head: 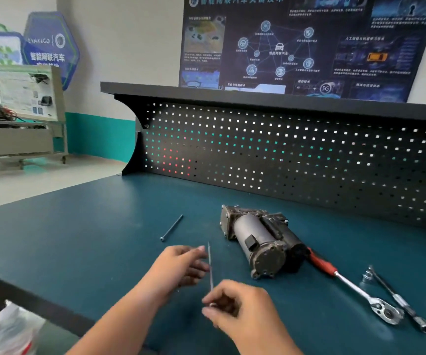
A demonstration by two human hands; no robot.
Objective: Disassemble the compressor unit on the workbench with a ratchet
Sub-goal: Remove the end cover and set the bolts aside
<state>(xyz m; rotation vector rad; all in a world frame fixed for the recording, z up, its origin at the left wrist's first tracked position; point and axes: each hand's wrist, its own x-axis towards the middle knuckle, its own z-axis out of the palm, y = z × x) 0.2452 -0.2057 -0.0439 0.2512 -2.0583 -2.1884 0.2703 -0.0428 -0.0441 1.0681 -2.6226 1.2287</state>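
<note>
Dark teal worktop [91,239] runs back to a black pegboard [283,155], with a blue technical poster [309,42] on the wall above. On it the compressor unit [258,242] lies on its side, right of centre, its round end cap towards the person. The ratchet [351,285] with its red handle lies just to the right of the unit, handle end close against the housing and head pointing away; no hand is on it. A chrome extension bar [399,299] lies beside it. The right hand [237,303] has its grip pinched on the lower end of a held bolt [210,265], long and thin, which stands nearly upright in front of the unit. The left hand [178,267] is just beside the shaft with its grip loosely spread; blur hides whether a fingertip touches the bolt. A loose bolt [172,228] of the same kind lies on the worktop to the left, well apart from the unit. By my reckoning two long through-bolts are already out, so the loosening stage is at least partly done. What looks left is setting this bolt down, checking for any further fasteners, which I cannot make out from here, and pulling the end cap and housing sections apart, since the unit looks whole.
</note>
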